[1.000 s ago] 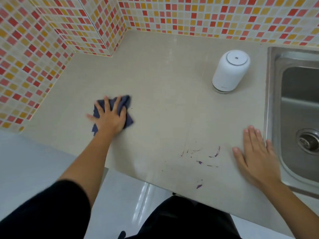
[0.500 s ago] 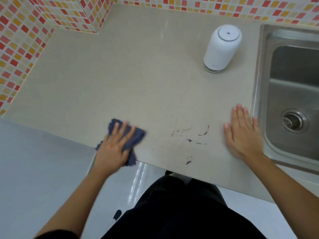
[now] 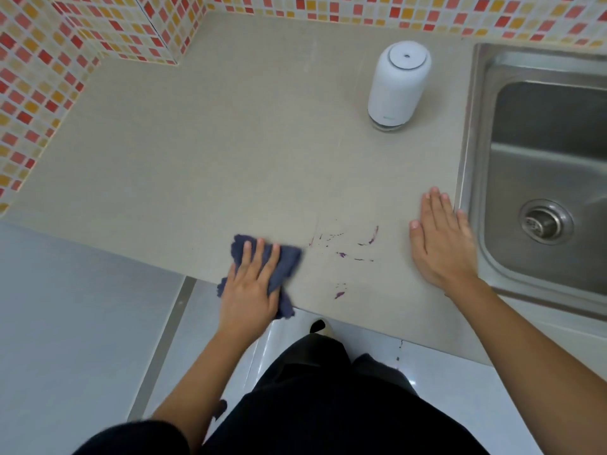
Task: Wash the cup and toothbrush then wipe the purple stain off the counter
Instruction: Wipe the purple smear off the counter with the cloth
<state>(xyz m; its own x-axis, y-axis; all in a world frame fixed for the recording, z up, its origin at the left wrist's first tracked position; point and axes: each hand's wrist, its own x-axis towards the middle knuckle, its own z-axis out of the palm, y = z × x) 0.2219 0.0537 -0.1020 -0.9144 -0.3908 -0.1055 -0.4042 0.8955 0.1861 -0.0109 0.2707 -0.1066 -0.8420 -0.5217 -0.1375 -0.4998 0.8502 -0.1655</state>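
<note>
My left hand [image 3: 251,287] presses flat on a dark blue cloth [image 3: 286,261] at the front edge of the beige counter [image 3: 213,159]. Part of the cloth hangs over the edge. Thin purple stain marks [image 3: 348,254] streak the counter just right of the cloth, a short gap away. My right hand [image 3: 441,243] lies flat and empty on the counter, fingers together, right of the stain and beside the sink rim. No cup or toothbrush is in view.
A white domed dispenser [image 3: 399,83] stands at the back of the counter near the steel sink [image 3: 542,178], whose drain [image 3: 545,221] shows. Red and yellow mosaic tile walls [image 3: 49,77] bound the counter at the left and back. Grey floor lies below.
My left hand has slid the cloth from the counter's middle left down to the front edge and then rightward, close to the purple marks. My right hand has stayed flat by the sink.
</note>
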